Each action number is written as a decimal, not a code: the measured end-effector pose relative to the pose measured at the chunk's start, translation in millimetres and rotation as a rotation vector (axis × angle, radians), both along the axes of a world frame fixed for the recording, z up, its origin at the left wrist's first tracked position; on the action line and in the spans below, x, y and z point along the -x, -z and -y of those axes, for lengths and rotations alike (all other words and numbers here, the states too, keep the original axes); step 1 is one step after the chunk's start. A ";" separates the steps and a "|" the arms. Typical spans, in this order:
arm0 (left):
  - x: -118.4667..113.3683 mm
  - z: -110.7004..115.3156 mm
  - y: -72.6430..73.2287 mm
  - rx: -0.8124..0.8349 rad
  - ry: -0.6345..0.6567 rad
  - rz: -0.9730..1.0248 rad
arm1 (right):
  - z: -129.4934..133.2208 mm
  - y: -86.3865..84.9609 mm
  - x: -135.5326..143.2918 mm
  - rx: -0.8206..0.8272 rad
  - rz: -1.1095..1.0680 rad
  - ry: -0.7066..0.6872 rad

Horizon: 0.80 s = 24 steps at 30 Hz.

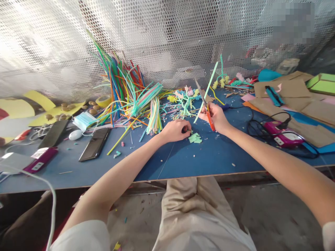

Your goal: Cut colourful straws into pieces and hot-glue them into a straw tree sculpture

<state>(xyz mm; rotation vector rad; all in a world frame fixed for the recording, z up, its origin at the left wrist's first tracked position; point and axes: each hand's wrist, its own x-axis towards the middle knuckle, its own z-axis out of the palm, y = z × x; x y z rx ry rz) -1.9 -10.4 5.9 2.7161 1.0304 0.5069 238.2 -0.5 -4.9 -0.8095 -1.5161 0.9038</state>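
My right hand [216, 116] is closed round orange-handled scissors [210, 120], whose blades point up and away. A pale green pipe cleaner [212, 77] is held in the same hand and slants upward beside the blades. My left hand [177, 130] rests on the blue table with its fingers curled together; whether anything small is between them is hidden. Just right of its fingertips lies a small pile of short green pipe-cleaner pieces [195, 138]. Beyond both hands stands a cluster of pipe-cleaner flowers [187, 99] in mint, pink and yellow.
Bundles of coloured pipe cleaners [123, 83] lean against the perforated metal screen [183, 42]. At left lie a phone [94, 144], a face mask [85, 121] and a white mouse [75, 135]. A purple power strip [284, 134] with black cable and brown paper sheets [285, 90] are at right.
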 end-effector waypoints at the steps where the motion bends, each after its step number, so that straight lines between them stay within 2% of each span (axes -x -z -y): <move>1: 0.2 -1.2 1.3 0.019 0.009 0.005 | -0.2 0.3 0.1 0.003 0.006 0.001; 5: -0.9 -2.8 3.1 0.105 0.002 0.050 | -0.8 1.9 -0.5 0.021 0.020 0.013; 10: -5.1 -0.7 -3.5 0.402 0.001 0.308 | -0.7 2.1 -0.6 0.034 0.016 0.012; 13: -6.0 -1.1 -7.4 0.532 -0.005 0.391 | 0.0 1.0 -0.3 0.033 0.020 0.019; 20: -5.7 -3.3 -1.5 0.597 0.017 0.480 | 0.7 0.3 -0.6 0.024 0.044 0.027; 24: -5.1 -4.9 3.6 0.541 0.040 0.456 | 0.2 0.7 -0.6 0.022 0.045 0.015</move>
